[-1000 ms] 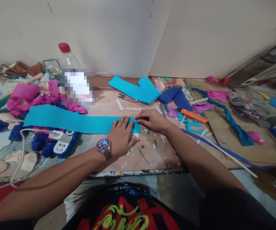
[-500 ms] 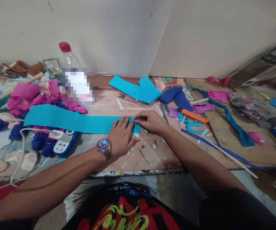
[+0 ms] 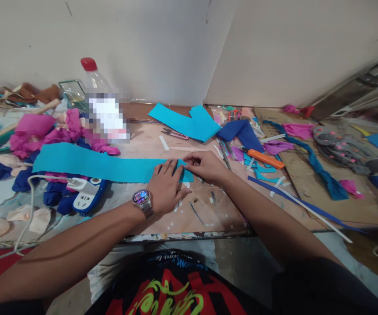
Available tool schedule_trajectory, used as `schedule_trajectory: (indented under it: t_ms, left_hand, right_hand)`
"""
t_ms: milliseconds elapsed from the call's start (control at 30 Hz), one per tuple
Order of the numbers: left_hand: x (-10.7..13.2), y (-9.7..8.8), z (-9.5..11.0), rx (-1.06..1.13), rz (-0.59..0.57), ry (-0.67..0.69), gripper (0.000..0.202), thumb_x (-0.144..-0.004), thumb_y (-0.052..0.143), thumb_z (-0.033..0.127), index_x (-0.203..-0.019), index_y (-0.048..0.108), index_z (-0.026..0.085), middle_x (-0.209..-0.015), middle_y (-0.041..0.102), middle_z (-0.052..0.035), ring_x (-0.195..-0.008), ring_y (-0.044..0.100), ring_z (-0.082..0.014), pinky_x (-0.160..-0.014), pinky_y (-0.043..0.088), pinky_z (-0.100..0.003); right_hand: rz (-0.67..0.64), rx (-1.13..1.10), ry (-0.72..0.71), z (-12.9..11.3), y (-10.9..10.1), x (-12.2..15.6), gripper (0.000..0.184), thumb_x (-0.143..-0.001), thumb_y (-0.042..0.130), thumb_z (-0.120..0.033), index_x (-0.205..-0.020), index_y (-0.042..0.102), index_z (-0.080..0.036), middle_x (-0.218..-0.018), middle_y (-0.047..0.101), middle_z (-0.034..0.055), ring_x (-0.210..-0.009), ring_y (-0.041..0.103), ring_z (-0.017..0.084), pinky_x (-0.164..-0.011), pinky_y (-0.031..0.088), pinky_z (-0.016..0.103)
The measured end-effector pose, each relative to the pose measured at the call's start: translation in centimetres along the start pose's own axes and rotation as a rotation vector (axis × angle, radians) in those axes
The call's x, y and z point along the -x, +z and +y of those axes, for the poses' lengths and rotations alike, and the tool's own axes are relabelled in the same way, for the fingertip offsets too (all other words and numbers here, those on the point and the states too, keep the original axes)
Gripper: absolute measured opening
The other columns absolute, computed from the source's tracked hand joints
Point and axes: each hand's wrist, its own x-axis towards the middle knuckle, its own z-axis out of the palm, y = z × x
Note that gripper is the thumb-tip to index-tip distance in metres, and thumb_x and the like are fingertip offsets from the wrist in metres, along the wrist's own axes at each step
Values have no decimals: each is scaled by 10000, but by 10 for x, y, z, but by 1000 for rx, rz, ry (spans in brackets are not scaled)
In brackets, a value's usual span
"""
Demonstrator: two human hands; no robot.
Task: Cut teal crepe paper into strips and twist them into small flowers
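Observation:
A long turquoise felt strip (image 3: 93, 164) lies flat across the worktable (image 3: 215, 210), running from the left to the middle. My left hand (image 3: 166, 186), with a wristwatch on its wrist, lies flat with fingers stretched out on the strip's right end. My right hand (image 3: 205, 166) is curled, and its fingertips pinch the same right end of the strip, just beside the left hand's fingers.
A red-capped plastic bottle (image 3: 102, 103) stands behind the strip. Pink and blue fabric pieces (image 3: 41, 131) are heaped at the left, above a blue-and-white power strip (image 3: 87, 199). More turquoise felt (image 3: 189, 122), thread snips (image 3: 176, 134), an orange utility knife (image 3: 264, 159) and scraps lie to the right.
My right hand has drawn slightly left and closed onto the strip's end. The left hand has stayed flat in place.

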Motion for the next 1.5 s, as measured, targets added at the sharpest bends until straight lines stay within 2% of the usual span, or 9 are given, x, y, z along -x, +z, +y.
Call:
schedule_trajectory:
  t_ms: [400,600,800,933,1233,1500]
  left_hand:
    - [0,2,-1,1,5,-2,770,-1018,455,627,-1580,442,100,-1693,360,-215,-1572,304,-391,-1244,294,-579]
    - [1,1,0,-11,9,-18,749,-1015,449,631,-1577,451,135,-1708,339,-196,-1578,293,-384,-1239,292,-586]
    - [1,0,-1,-2,1,-37,703,-1009,481,598,-1567,471,171,-1726,311,-170,-1585,268,-381,-1236,275,-602]
    - [-1,-1,-2,7,-6,-37,697,-1008,482,584,-1573,460,177,-1723,313,-163,-1584,251,-381,-1232,266,-608]
    - [1,-6,1,13,28,-35,622,-1007,490,543,-1494,529,157,-1531,494,-195,-1414,413,-399,-1162,336,-581]
    - [0,-6,0,31,46,-21,604,-1002,501,531,-1489,518,175,-1561,497,-163,-1412,429,-370,-1153,319,-585]
  right_hand:
    - [-27,-67,74,-2,-1,-1,365,-804,734,-325,-1095,814,-121,-727,725,34,-600,597,144,-574,473,261]
    - [-43,-55,21,3,0,-2,270,-802,721,-294,-1006,842,-165,-780,765,40,-668,651,162,-607,494,255]
    - [13,33,-35,1,2,-1,258,-846,753,-373,-983,835,-170,-836,785,58,-703,666,172,-643,499,269]
    - [40,128,-22,-1,4,-2,162,-862,742,-303,-921,824,-176,-779,775,42,-679,655,167,-632,463,267]
    - [73,213,-49,-3,7,-2,64,-841,722,-200,-841,783,-181,-746,750,29,-667,638,157,-627,430,261]
    - [55,202,-122,-2,7,-1,89,-841,719,-183,-893,791,-178,-799,761,38,-690,641,155,-670,453,264]
